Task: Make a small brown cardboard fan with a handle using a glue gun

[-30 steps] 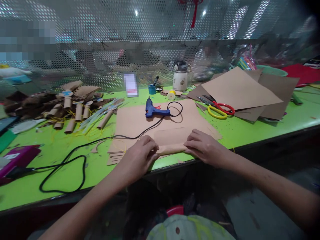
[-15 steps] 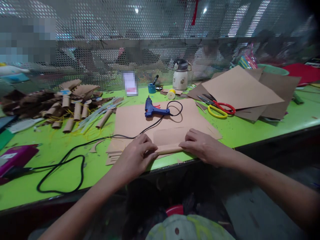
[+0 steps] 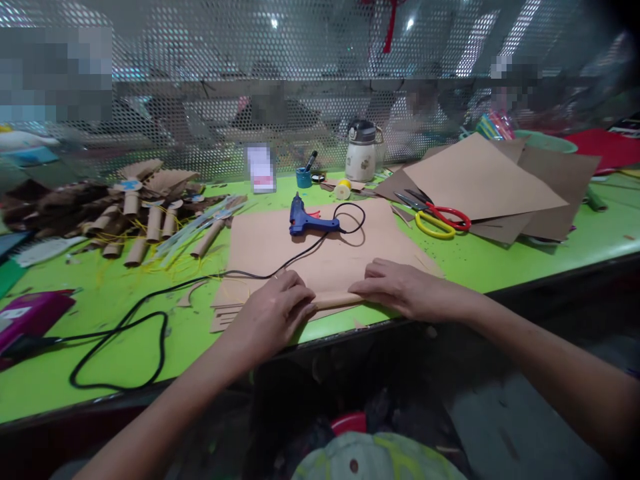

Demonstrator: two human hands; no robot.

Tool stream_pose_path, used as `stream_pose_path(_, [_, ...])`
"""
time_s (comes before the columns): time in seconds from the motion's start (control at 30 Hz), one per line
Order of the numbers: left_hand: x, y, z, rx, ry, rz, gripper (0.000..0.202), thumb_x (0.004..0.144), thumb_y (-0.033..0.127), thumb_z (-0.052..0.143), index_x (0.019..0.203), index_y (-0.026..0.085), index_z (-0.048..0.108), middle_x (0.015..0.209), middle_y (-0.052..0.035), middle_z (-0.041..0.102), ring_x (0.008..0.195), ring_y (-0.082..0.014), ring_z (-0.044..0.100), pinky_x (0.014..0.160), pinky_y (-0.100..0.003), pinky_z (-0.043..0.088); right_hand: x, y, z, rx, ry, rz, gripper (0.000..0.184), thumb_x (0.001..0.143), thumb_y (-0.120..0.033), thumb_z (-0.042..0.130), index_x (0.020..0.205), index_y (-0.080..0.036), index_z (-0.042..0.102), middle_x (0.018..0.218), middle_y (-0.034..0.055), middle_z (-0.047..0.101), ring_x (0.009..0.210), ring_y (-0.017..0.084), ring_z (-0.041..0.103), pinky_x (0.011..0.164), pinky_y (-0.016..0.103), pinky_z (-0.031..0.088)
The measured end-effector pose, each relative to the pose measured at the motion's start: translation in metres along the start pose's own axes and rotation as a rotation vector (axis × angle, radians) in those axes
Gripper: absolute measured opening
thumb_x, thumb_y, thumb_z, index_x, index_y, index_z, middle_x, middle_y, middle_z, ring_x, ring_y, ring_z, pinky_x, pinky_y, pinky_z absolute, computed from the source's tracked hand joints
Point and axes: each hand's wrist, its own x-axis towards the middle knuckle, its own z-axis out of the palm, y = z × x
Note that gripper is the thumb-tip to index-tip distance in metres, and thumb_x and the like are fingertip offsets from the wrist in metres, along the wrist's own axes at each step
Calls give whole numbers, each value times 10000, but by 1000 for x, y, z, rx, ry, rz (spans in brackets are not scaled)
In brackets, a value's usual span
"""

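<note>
A narrow roll of brown paper [image 3: 331, 301] lies along the near edge of a brown paper sheet [image 3: 280, 243] on the green table [image 3: 125, 307]. My left hand [image 3: 273, 313] rests curled on the roll's left end. My right hand [image 3: 400, 290] presses on its right end with its fingers bent and close together. Both hands grip the roll. A blue glue gun [image 3: 306, 220] lies on the sheet just beyond them, its black cord [image 3: 150, 313] looping off to the left.
Paper tubes and craft pieces [image 3: 140, 220] are piled at the left. Yellow and red scissors [image 3: 440, 219] lie beside stacked brown sheets [image 3: 480, 180] at the right. A white jar [image 3: 361, 152] and a blue cup [image 3: 303, 177] stand by the mesh wall. A pink box [image 3: 30, 317] sits far left.
The flat flap of paper in front of my hands has been rolled up, leaving a tighter, narrower roll. My right hand has slid a little to the left along it.
</note>
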Motion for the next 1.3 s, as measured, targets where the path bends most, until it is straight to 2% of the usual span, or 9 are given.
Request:
stream_pose_path(0.17, [1, -2, 0, -39, -11, -36, 186, 895, 305, 522, 902, 167, 646, 852, -62, 585, 820, -171, 558, 702, -281, 440, 9, -5, -7, 34, -56, -37, 246, 966, -208, 400, 1050, -157, 626, 921, 95, 576, 867, 194, 511, 771, 309, 424])
stream_pose_path(0.33, [5, -1, -4, -36, -59, -98, 208, 884, 327, 535, 887, 172, 674, 824, -56, 607, 777, -166, 571, 667, -273, 430, 20, -13, 13, -82, 61, -26, 233, 955, -223, 419, 933, -134, 633, 868, 96, 573, 840, 203, 501, 722, 306, 416])
stream_pose_path(0.5, [9, -1, -8, -81, -97, -143, 203, 871, 333, 552, 866, 175, 679, 807, -50, 626, 754, -160, 577, 634, -260, 422, 22, -12, 25, -196, 118, -84, 214, 950, -197, 424, 967, -143, 630, 836, 86, 558, 785, 197, 471, 659, 297, 374])
stream_pose_path(0.67, [7, 0, -8, -132, -85, -190, 175, 856, 321, 569, 841, 176, 665, 795, -38, 626, 729, -152, 577, 630, -259, 418, 23, -9, 21, -116, 82, -105, 230, 961, -209, 412, 983, -148, 632, 852, 91, 565, 807, 193, 482, 683, 292, 384])
stream_pose_path(0.87, [5, 0, -6, -141, -79, -204, 170, 851, 331, 573, 840, 182, 653, 797, -32, 620, 744, -156, 577, 642, -262, 415, 20, -10, 25, -23, 155, -47, 243, 962, -271, 424, 974, -135, 625, 850, 93, 568, 830, 199, 508, 698, 295, 412])
stream_pose_path(1.0, [5, -1, -6, -163, -71, -188, 168, 852, 332, 578, 842, 184, 655, 792, -26, 617, 739, -147, 576, 652, -258, 415, 18, -6, 16, 30, 187, 39, 215, 923, -283, 499, 1041, -150, 620, 913, 96, 596, 838, 192, 551, 714, 292, 433])
stream_pose_path(1.17, [5, 1, -7, -174, -64, -191, 153, 853, 301, 578, 823, 180, 667, 793, -30, 620, 743, -144, 580, 660, -254, 420, 2, 17, -8, 13, 318, 178, 193, 900, -256, 498, 904, -144, 655, 846, 93, 651, 760, 189, 578, 704, 307, 428])
stream_pose_path(1.3, [6, 0, -6, -177, -60, -193, 150, 843, 297, 588, 817, 179, 677, 792, -33, 626, 738, -145, 584, 653, -252, 418, -30, 29, -20, 37, 204, 245, 211, 907, -285, 485, 925, -166, 658, 850, 93, 668, 773, 199, 584, 695, 313, 428])
